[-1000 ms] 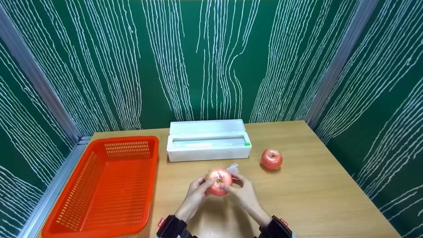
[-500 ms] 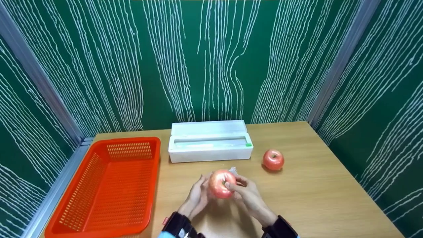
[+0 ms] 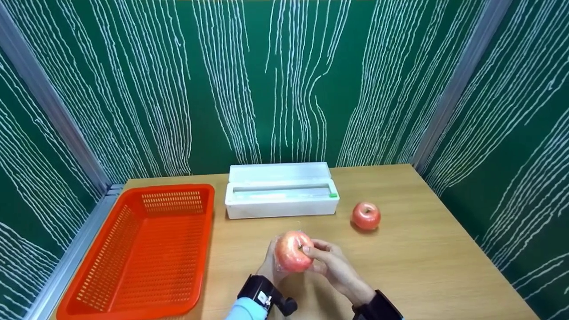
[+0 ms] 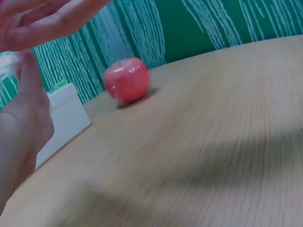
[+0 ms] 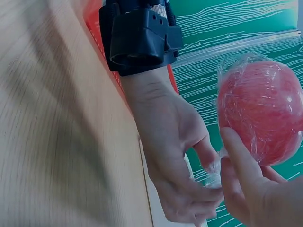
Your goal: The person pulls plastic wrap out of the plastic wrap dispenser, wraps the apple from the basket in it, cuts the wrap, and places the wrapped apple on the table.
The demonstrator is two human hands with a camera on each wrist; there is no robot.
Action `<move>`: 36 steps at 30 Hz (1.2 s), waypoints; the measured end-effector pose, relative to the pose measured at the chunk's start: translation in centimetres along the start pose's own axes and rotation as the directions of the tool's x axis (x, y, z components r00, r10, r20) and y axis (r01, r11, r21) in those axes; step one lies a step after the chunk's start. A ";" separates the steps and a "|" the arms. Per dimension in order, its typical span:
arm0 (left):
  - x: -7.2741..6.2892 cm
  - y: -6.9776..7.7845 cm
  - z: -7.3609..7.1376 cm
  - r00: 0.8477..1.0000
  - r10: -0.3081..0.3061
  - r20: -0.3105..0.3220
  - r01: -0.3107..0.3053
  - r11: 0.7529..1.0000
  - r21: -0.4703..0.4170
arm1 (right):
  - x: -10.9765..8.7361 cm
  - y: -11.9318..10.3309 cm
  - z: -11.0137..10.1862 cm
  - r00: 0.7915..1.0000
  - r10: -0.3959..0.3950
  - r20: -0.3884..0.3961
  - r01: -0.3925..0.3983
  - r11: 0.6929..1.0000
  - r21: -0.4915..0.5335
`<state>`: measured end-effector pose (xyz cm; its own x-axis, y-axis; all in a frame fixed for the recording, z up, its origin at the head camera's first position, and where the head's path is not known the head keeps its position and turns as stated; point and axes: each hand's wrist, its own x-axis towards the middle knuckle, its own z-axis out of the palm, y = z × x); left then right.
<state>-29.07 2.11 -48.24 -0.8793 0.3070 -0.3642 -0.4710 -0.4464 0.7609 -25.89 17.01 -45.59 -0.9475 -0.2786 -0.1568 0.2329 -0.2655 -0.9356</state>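
Note:
My right hand point(image 3: 333, 264) holds a red apple point(image 3: 293, 252) above the table, its thumb by the stem. Clear plastic wrap point(image 5: 246, 64) covers the apple's surface with creases and a loose edge, as the right wrist view shows. On the apple's left side, my left hand point(image 5: 173, 146) pinches a gathered end of the plastic wrap between thumb and fingers. In the head view the apple hides most of the left hand's fingers. A second red apple point(image 3: 366, 216), shiny, stands on the table to the right of my hands.
A white cling film box point(image 3: 282, 206) with its lid raised and a green piece at its right end stands behind my hands. The orange-red basket point(image 3: 202, 266) is at the left of the wooden table point(image 3: 426, 258). Green panels point(image 3: 284, 111) with white lines enclose the table.
The left hand has shifted from the apple's side to partly behind and below it, its wrist turning. The held apple has tilted and come slightly nearer. The second apple has stayed put.

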 end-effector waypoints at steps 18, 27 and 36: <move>3.2 -2.3 -3.2 0.971 0.080 0.226 -0.029 0.975 -0.221 | 1.0 0.6 -1.9 0.992 -0.021 -0.123 0.019 1.000 -0.013; 0.9 -1.4 0.1 0.983 0.181 -0.030 -0.182 0.981 -0.068 | 1.9 1.6 -0.7 0.949 -0.147 -0.278 0.092 0.975 -0.202; 1.0 -1.3 1.2 0.867 0.400 -0.297 -0.314 0.902 0.297 | 2.0 2.1 0.9 0.933 -0.284 -0.220 0.190 0.909 -0.371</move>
<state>-29.23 3.97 -48.95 -0.9718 -0.1625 -0.1710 -0.1272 -0.2496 0.9600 -27.13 15.11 -47.56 -0.9986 0.0187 0.0501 -0.0492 0.0481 -0.9976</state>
